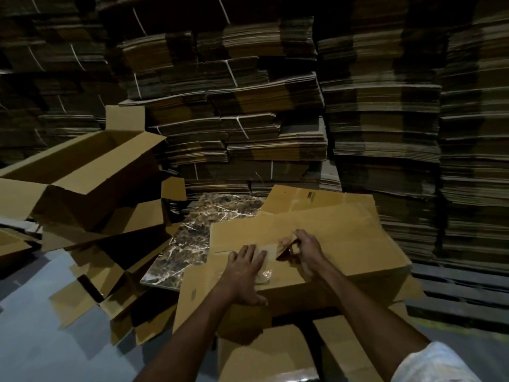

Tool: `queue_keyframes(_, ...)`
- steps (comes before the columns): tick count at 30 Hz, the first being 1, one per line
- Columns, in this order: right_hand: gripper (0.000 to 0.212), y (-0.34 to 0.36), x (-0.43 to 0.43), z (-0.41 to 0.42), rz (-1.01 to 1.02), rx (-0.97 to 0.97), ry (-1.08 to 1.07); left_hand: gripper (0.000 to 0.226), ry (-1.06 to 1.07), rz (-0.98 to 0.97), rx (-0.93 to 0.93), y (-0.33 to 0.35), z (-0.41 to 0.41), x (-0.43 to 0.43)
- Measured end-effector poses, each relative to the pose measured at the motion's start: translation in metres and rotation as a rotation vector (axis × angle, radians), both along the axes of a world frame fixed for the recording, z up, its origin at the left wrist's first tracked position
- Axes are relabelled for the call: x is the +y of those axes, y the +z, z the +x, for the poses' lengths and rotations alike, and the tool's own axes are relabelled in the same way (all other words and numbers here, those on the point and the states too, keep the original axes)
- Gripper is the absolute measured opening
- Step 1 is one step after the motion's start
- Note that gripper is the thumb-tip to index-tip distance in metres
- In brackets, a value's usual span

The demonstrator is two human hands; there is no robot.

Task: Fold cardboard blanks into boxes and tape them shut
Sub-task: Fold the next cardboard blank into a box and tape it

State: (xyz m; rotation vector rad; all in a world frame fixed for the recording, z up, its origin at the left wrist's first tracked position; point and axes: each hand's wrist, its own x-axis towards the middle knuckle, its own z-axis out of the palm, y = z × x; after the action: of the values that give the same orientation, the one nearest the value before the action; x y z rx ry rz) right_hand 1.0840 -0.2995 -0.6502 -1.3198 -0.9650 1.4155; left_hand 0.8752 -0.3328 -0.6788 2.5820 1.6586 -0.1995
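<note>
A long brown cardboard box (330, 238) lies in front of me with its flaps folded shut. A strip of clear tape (268, 253) runs over the flap seam and down the near side. My left hand (245, 268) presses flat on the tape at the box's near edge, fingers spread. My right hand (305, 248) grips a tape roll (289, 246) just right of the left hand, on top of the box.
An open folded box (82, 172) sits on others at the left. A marble-patterned slab (203, 238) lies between the boxes. Tall stacks of flat cardboard blanks (275, 119) wall the back and right. Loose boxes (275, 354) stand near my body.
</note>
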Motion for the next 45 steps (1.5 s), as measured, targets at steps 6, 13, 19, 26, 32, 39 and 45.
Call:
queue_keyframes(6, 0.042, -0.003, 0.008, 0.025, -0.127, 0.355, -0.110, 0.121, -0.013, -0.028, 0.125, 0.022, -0.069, 0.034)
queue_keyframes(13, 0.034, 0.009, 0.000, 0.034, -0.027, -0.118, -0.036, 0.143, -0.027, -0.122, 0.076, 0.030, -0.029, 0.033)
queue_keyframes(19, 0.021, 0.016, -0.003, 0.028, -0.030, -0.080, -0.024, 0.150, -0.233, -0.045, -0.037, 0.008, 0.006, 0.009)
queue_keyframes(26, 0.026, 0.017, -0.015, 0.077, -0.144, 0.035, -0.349, 0.139, -0.275, 0.079, -0.015, 0.003, -0.001, 0.009)
queue_keyframes(32, 0.063, 0.038, -0.059, 0.166, -0.022, -0.898, -0.435, 0.138, -0.301, 0.097, -0.026, 0.006, 0.002, 0.008)
queue_keyframes(39, 0.080, 0.005, -0.067, 0.104, 0.123, -1.495, 0.100, 0.143, -0.341, 0.082, -0.073, 0.006, 0.020, 0.001)
queue_keyframes(45, 0.044, -0.007, -0.060, 0.075, 0.119, -1.627, 0.244, 0.143, -0.452, 0.113, -0.108, -0.001, 0.074, -0.031)
